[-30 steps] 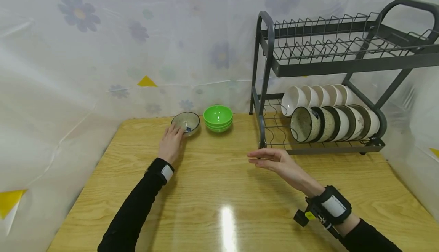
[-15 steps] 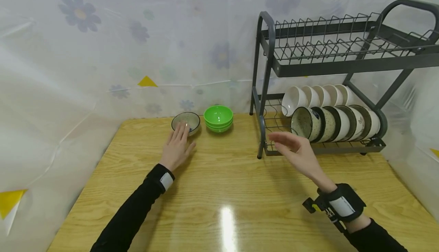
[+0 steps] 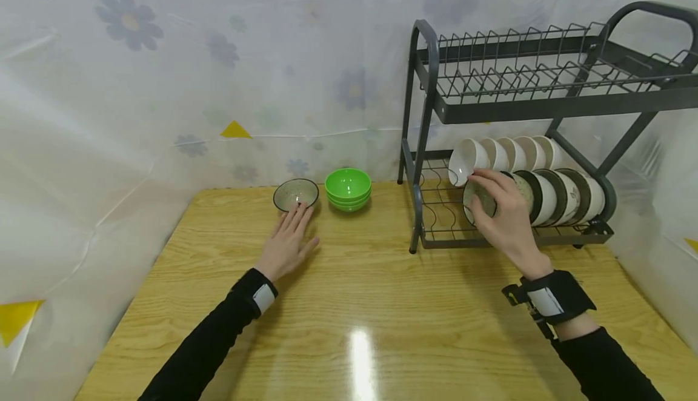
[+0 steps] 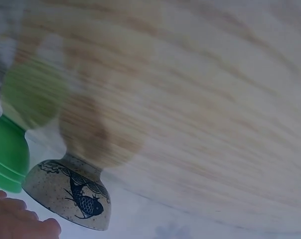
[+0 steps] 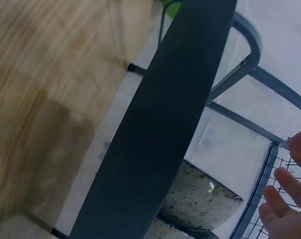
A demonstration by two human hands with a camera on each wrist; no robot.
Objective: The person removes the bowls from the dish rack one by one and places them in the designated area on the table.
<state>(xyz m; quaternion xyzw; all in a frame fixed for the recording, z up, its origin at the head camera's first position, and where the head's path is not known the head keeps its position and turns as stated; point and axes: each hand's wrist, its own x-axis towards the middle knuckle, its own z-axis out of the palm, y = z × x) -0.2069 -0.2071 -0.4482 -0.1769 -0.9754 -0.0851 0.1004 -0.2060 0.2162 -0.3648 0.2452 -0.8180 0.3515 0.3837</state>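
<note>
In the head view a speckled, dark-rimmed bowl point(image 3: 294, 194) stands upright at the table's back edge. My left hand point(image 3: 286, 243) reaches to its near side, fingers spread and fingertips right at the rim. The left wrist view shows a dark fish painted on this bowl's point(image 4: 73, 191) outside. Over at the dish rack point(image 3: 452, 243), my right hand point(image 3: 507, 216) overlaps the first speckled bowl point(image 3: 473, 189) of the front row, its thumb and fingers spread apart. In the right wrist view the fingers of my right hand point(image 5: 285, 199) show a gap from that bowl point(image 5: 200, 199).
Stacked green bowls point(image 3: 347, 186) stand right beside the speckled bowl. On the rack's lower tier, several dark-rimmed bowls point(image 3: 545, 198) line the front and several white bowls point(image 3: 463, 162) the back. The upper wire tier point(image 3: 507, 110) overhangs them. A plastic sheet point(image 3: 272, 74) hangs behind.
My right hand has moved right and up from beside the rack to the first front-row bowl. My left hand has drawn back slightly from over the speckled bowl, its thumb spreading out.
</note>
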